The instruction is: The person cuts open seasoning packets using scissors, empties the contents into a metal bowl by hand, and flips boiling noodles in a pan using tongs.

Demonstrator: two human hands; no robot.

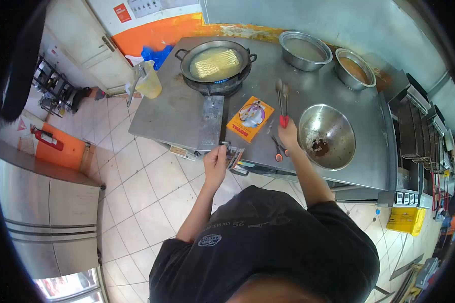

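In the head view, we found the right hand (288,132) closed around the red grips of the tongs (283,103), which lay low over the metal surface (172,108) with their metal ends pointing toward its back edge. We could not tell whether those ends touched it. We noted the left hand (215,164) with its fingers bent in at the front edge, at the near end of a flat metal strip (212,118); we could not tell whether it had hold of anything.

We located the noodles (217,64) in pale liquid inside the two-handled wok (186,64), which sat on the burner (222,89), where a blue flame showed. Between the strip and the tongs, we recorded an orange box (251,119) lying flat. Scissors (278,151) lay just beside the right hand, toward the front edge.

To the right of that hand, we observed a wide metal bowl (338,121) with dark and white matter in its bottom. Behind it stood two metal pots, one with cloudy liquid (304,49) and one with brownish liquid (354,69). We saw a yellowish pitcher (149,83) near the left side, close to a blue bag (157,56).
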